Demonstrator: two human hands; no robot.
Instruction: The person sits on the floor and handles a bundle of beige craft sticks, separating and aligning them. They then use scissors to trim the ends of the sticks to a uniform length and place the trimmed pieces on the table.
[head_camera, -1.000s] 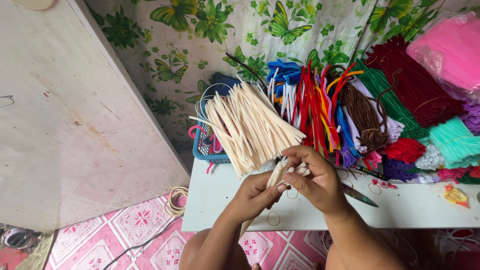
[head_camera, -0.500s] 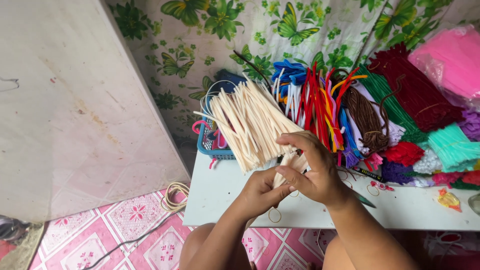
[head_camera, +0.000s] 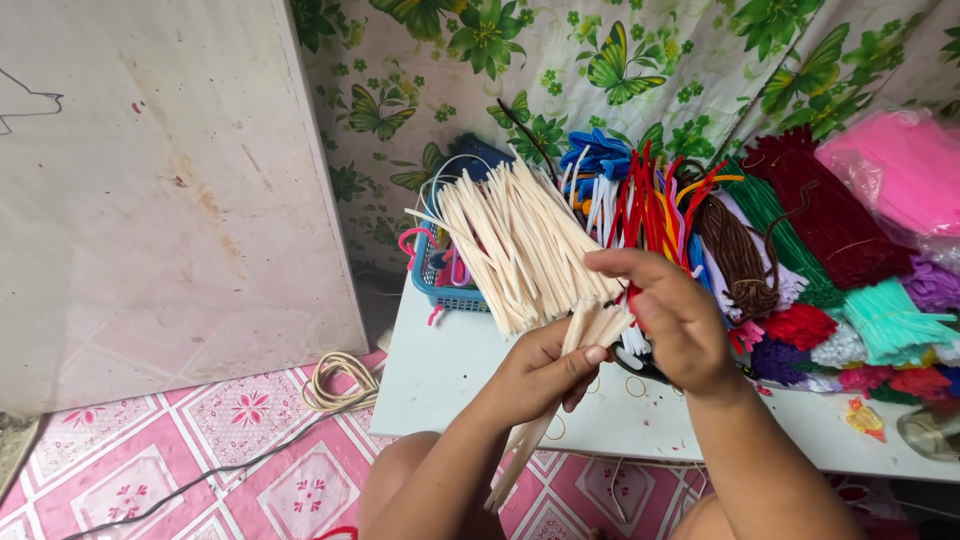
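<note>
since half a second back i see my left hand (head_camera: 545, 372) drop lower, fingers pinching the cream pipe cleaners (head_camera: 520, 245), while my right hand (head_camera: 672, 318) curls over their fold, so the bunch looks gathered.

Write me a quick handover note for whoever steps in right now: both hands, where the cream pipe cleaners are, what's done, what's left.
Left hand: gripping the cream pipe cleaner bundle near its middle; loose ends hang below the white table edge.
Right hand: fingers on the bundle at the same spot, pinching stems.
Supplies: coloured pipe cleaners piled behind, blue basket to the left.
Done: stems gathered into a fan.
Left: bundle not set down; no tie visible.
</note>
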